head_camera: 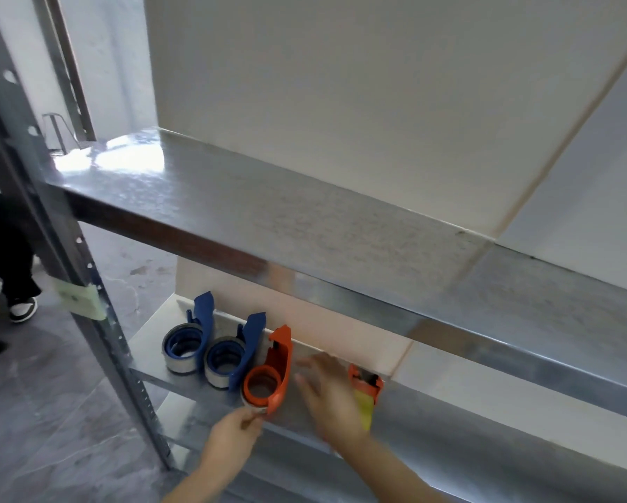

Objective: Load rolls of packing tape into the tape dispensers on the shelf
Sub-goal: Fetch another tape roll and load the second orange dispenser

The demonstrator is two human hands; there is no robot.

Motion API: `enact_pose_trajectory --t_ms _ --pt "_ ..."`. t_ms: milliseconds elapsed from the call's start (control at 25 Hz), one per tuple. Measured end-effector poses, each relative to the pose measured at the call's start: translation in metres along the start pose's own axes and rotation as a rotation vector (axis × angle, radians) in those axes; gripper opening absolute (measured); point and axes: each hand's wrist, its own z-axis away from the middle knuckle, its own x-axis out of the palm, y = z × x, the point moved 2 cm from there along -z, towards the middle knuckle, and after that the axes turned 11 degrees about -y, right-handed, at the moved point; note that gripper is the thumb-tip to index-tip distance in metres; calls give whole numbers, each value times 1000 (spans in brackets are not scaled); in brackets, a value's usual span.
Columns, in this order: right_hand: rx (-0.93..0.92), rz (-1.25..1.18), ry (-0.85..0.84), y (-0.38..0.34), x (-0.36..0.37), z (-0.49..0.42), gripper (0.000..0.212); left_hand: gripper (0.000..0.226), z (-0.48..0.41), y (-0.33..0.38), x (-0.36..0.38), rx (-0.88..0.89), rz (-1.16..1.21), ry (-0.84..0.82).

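On the lower metal shelf (149, 352) stand two blue tape dispensers (187, 348) (228, 355), each with a roll in it. To their right an orange dispenser (268, 379) holds a roll of clear tape. My left hand (232, 435) pinches the lower front edge of that orange dispenser and its roll. My right hand (328, 392) is blurred, fingers spread, hovering just right of it and holding nothing. Behind my right hand lies another orange dispenser with a yellow handle (366, 397), partly hidden.
An upper metal shelf (304, 219) overhangs the lower one. A perforated steel upright (98, 306) with a pale label stands at the left. Another person's legs and shoes (11, 285) are on the grey floor at far left. A white wall backs the rack.
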Motion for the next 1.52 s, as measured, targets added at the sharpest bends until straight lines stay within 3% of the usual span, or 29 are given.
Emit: enact_pose_trajectory --t_ms 80,240,400,520,600,720,840,960,1080,1200,1320,1400,1520 --pt "-28 123 -196 -28 30 -24 29 25 1 -14 -25 -58 22 25" --pt "164 400 -434 -48 84 -50 35 23 -2 -27 -50 -48 70 56" --pt "368 272 -274 -34 96 -45 26 19 -12 -31 -49 -32 134 15" --pt "511 -264 -75 -19 82 -35 23 14 -19 -14 -41 53 130 -22" --pt "560 -566 4 -7 70 -27 20 25 -24 5 -33 138 85 -37" --pt "583 -735 44 9 62 -13 13 24 -32 30 -20 219 36 -48" --pt "581 -747 50 17 60 -1 8 15 -36 39 -11 231 -3 -55" --pt "621 -695 63 18 60 8 8 30 -35 40 -9 252 -42 -1" --pt "677 -661 115 20 58 15 11 29 -34 34 -10 223 -36 -17" --pt "700 -611 92 19 54 19 17 20 -33 26 -10 198 -36 -64" --pt "685 -634 93 11 46 22 4 5 -29 28 -11 212 -20 -85" --pt "649 -645 106 6 39 24 11 14 -26 33 -17 235 -45 -51" --pt "600 -599 153 3 23 29 14 44 -22 42 -32 267 -146 7"
